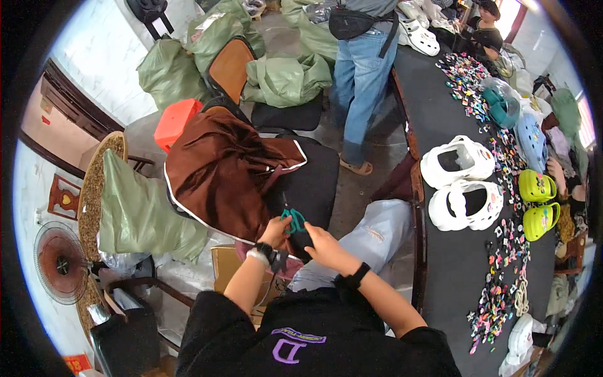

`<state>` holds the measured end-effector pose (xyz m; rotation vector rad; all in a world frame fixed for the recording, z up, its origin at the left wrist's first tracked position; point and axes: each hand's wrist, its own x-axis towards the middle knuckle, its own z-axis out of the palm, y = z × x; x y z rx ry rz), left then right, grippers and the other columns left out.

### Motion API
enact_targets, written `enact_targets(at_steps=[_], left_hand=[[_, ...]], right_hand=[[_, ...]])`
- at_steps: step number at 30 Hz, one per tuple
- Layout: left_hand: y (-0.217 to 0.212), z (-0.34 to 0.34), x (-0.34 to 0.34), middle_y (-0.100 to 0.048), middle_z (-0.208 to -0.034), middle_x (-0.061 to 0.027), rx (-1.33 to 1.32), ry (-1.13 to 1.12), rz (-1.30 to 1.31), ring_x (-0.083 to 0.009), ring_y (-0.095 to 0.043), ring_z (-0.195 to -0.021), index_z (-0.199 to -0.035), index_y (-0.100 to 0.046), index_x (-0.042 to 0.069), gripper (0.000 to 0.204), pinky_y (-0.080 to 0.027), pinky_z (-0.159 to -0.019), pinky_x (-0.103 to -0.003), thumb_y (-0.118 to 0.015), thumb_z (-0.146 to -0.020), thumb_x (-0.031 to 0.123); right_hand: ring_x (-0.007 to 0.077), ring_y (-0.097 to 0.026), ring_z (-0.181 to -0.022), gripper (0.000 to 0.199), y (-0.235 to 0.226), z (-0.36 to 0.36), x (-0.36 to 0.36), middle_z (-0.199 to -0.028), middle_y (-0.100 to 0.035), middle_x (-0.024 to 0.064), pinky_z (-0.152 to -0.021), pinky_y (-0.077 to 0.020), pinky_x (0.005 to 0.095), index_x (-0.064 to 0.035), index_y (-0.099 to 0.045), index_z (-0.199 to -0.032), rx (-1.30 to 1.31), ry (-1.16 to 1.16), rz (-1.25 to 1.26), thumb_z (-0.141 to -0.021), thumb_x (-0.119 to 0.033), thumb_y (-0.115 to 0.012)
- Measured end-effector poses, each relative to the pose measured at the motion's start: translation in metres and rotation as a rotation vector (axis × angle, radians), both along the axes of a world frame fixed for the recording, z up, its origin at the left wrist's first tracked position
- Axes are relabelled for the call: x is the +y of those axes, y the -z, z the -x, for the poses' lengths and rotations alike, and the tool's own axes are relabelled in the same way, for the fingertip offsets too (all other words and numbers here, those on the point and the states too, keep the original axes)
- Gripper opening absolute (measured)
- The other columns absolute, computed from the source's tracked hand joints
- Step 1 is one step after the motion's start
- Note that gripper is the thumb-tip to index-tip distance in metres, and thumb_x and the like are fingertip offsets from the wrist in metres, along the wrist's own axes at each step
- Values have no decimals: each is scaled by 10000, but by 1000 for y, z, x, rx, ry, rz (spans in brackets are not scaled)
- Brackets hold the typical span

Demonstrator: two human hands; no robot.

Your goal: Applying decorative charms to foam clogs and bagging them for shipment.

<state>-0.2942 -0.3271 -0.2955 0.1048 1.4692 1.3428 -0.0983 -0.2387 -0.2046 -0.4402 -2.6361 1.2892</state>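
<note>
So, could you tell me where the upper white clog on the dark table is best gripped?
Probably by the heel strap on the white clog, coming from the person's side at the table edge. It lies flat, opening upward, nearer that edge, with small charms crowding its far side.

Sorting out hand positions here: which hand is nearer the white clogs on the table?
Right. The right hand is on the side toward the white clogs; the left hand sits farther off, both at the green scissors.

Left hand (275, 231) and right hand (319, 242) raised together, fingers pinched, forearms converging.
</note>
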Motion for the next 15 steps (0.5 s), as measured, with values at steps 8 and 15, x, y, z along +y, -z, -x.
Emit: enact_targets(at_steps=[8, 15], left_hand=[[80, 40, -9, -507, -588, -105, 157, 205, 409, -247, -547, -557, -708, -572, 2, 515, -484, -553, -390, -629, -828, 500], [96, 13, -174, -665, -976, -99, 715, 952, 755, -235, -647, -829, -1155, -584, 182, 388, -511, -702, -388, -640, -817, 363]], right_hand=[[413, -486, -1137, 672, -13, -63, 33, -1256, -472, 279, -960, -412, 423, 21, -292, -1377, -202, 116, 71, -822, -154, -627], [359, -510, -1151, 622, 6, -97, 46, -1300, -470, 242, -987, -393, 396, 28, -351, -1351, -248, 85, 75, -839, -190, -629]])
